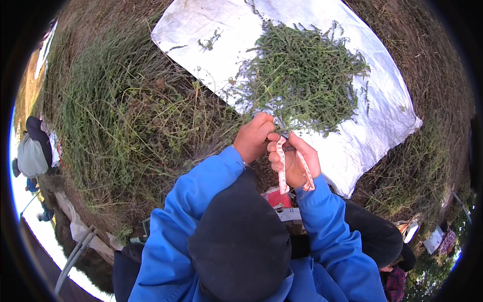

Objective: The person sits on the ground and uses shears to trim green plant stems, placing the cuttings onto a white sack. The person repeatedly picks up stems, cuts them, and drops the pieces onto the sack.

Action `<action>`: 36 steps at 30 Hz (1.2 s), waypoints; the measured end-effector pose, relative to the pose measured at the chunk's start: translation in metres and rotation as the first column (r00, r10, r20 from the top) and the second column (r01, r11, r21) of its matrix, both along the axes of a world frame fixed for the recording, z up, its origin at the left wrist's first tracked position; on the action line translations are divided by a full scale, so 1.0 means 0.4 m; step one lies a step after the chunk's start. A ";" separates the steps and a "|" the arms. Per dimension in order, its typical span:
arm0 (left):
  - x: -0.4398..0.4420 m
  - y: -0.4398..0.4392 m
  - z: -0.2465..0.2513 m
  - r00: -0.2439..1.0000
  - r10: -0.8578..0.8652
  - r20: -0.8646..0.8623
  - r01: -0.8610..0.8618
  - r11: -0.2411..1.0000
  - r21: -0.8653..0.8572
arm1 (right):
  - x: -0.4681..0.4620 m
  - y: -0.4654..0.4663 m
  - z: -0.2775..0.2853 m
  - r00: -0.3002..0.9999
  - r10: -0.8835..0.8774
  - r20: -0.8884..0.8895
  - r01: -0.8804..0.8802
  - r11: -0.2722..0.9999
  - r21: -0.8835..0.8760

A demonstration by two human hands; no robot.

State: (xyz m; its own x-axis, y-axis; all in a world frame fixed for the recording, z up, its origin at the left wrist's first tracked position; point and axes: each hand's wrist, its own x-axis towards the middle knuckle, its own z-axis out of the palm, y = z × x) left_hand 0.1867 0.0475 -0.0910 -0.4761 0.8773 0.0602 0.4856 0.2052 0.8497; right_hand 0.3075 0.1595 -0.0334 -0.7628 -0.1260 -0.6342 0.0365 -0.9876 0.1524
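My right hand [298,160] is closed around spring-loaded pruning shears [282,160] whose handles are wrapped in pinkish-white material. Their metal blades point up toward the green plants; whether the blades are apart is hard to tell. Right beside them, my left hand [254,136] has its fingers curled around thin plant stems, which are partly hidden by the fingers. Just beyond both hands, a pile of cut leafy green sprigs [305,71] lies on a white woven plastic sheet [369,145]. A few loose sprigs [210,40] are scattered on the sheet's left part.
A large heap of long-stemmed cut plants [113,113] spreads at the left. More stalks [422,49] lie beyond the sheet at the right. A red object [279,198] and a box sit below my hands. Other people are at the far left and lower right, with metal poles [75,256] lower left.
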 end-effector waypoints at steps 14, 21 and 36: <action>-0.031 -0.012 -0.074 0.817 0.411 0.405 -0.356 0.911 -0.205 | -0.004 0.085 0.020 0.981 -0.138 -0.135 0.180 0.903 0.391; -0.063 -0.002 -0.036 0.266 0.412 0.871 -0.417 0.864 -0.281 | 0.038 0.074 0.070 0.930 0.228 0.288 -0.366 0.647 0.669; -0.079 -0.025 -0.035 0.042 0.400 0.916 -0.484 0.810 -0.331 | 0.001 -0.035 -0.036 0.855 0.391 0.340 -0.518 0.651 0.555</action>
State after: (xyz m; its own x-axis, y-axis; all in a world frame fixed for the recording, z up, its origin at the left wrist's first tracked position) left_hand 0.1553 0.0374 -0.1051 -0.4973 0.4944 -0.7129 -0.8218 -0.0049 0.5698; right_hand 0.3081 0.1454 -0.0478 -0.5845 0.0322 -0.8108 0.5425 -0.7275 -0.4200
